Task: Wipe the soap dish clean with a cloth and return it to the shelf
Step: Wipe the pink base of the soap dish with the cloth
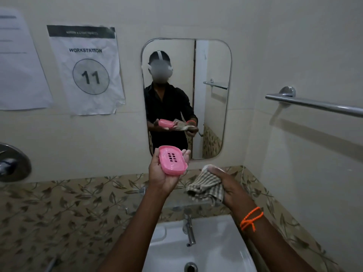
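A pink plastic soap dish (pixel 172 160) with dark drain slots lies in my left hand (pixel 161 176), held up in front of the mirror, with the fingers curled round its edges. Its inside faces me. To the right and a little lower, my right hand (pixel 228 188) grips a bunched brown-and-white checked cloth (pixel 206 186). The cloth and the dish are apart, with a small gap between them. Both hands are above the sink.
A white sink (pixel 222 244) with a chrome tap (pixel 189 226) sits below my arms. A glass shelf (pixel 198 204) runs under the cloth. A mirror (pixel 212 99) hangs ahead, a chrome towel bar (pixel 314 104) at right, paper signs (pixel 86 69) at left.
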